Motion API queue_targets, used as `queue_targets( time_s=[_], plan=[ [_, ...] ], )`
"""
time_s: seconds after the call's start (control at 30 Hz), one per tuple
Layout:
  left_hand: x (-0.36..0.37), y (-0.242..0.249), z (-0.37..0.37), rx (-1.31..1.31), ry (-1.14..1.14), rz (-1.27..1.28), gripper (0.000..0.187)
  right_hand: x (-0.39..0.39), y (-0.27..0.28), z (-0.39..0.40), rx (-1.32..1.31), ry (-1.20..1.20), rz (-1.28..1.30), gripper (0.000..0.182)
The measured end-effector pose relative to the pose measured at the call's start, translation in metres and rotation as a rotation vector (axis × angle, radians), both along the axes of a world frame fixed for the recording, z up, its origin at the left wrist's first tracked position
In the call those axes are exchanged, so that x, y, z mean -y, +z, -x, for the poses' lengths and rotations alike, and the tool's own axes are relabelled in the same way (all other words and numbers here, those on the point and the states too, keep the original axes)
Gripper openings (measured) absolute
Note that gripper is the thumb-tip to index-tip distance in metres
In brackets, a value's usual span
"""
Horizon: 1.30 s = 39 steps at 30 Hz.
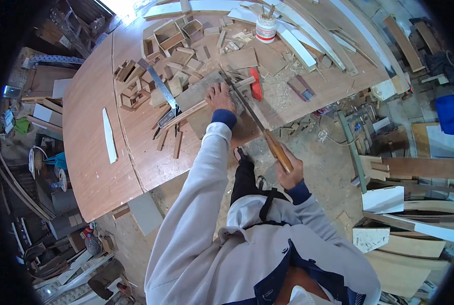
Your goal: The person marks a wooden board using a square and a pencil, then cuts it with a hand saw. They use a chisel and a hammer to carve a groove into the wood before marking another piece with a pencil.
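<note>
My right hand is wrapped around the wooden handle of a handsaw. Its narrow blade slants up and left to the table edge, across the end of a thin wooden strip. Over that strip, my left hand has its fingers bent, pressing it against a grey-brown board. Part of the strip is hidden under the hand. Left of it lies a metal square. A red tool sits just right of the blade.
Small wooden frames and offcuts cover the back of the wooden table. A white glue jar holds sticks near long curved strips. Stacked boards stand at the right, and clutter fills the left floor.
</note>
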State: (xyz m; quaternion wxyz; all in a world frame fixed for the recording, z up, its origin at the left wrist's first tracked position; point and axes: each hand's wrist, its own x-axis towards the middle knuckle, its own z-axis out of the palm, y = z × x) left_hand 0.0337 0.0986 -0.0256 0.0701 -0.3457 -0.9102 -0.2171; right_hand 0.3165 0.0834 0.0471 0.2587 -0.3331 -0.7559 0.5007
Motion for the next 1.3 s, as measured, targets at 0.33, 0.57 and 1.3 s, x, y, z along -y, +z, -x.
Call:
queue_targets(
  time_s=[0.33, 0.57, 1.3],
  plan=[
    [0.001, 0.003, -0.002, 0.011, 0.017, 0.035, 0.034, 0.001, -0.006, 0.000, -0.041, -0.002, -0.025, 0.046],
    [-0.001, -0.007, 0.002, 0.006, 0.044, 0.059, 0.031, 0.017, -0.004, -0.057, 0.028, 0.018, -0.098, 0.049],
    [-0.001, 0.003, -0.004, 0.077, 0.063, 0.092, 0.042, -0.003, -0.009, -0.010, -0.011, 0.022, -0.075, 0.049]
  ],
)
